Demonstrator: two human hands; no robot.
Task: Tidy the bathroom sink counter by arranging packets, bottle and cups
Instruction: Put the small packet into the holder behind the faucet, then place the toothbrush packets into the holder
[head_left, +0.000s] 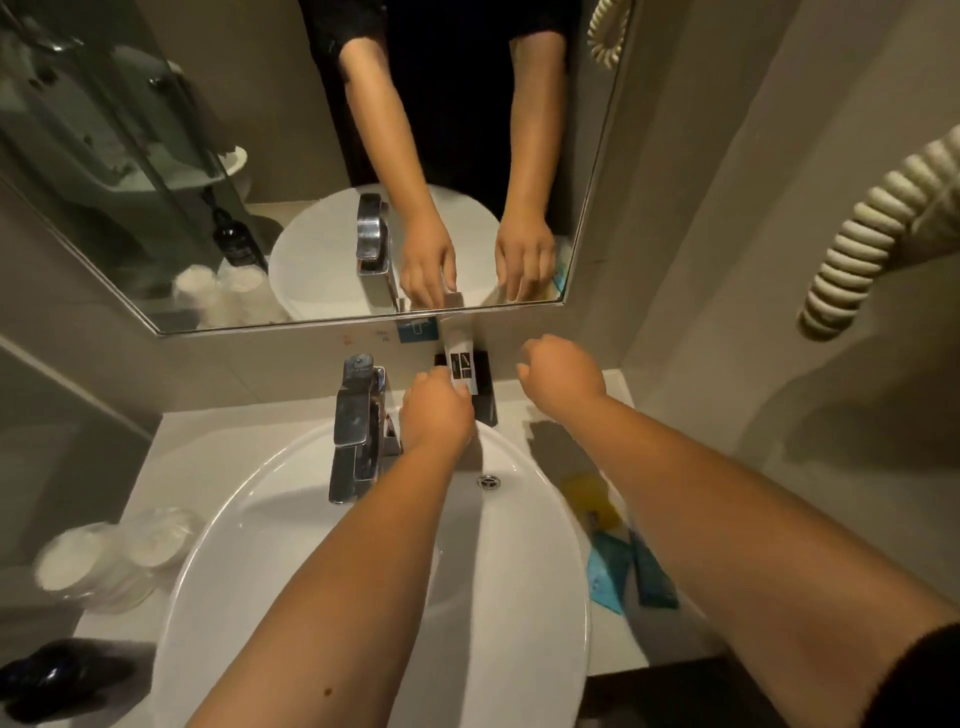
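My left hand (436, 410) reaches behind the basin and holds a white packet (460, 358) with a black label, upright against the wall in front of a black box (485, 395). My right hand (561, 374) hovers just right of the box, fingers loosely curled, holding nothing. A yellow packet (589, 499) and two teal packets (631, 571) lie on the counter right of the basin, partly under my right forearm. Two capped clear cups (114, 556) stand at the left of the counter. A dark bottle (57, 675) lies at the near left corner.
The white oval basin (291, 519) fills the counter's middle, with a chrome faucet (358, 431) at its back left. A mirror (156, 182) covers the wall above. A coiled cream hose (872, 234) hangs on the right wall. The counter (228, 431) is narrow around the basin.
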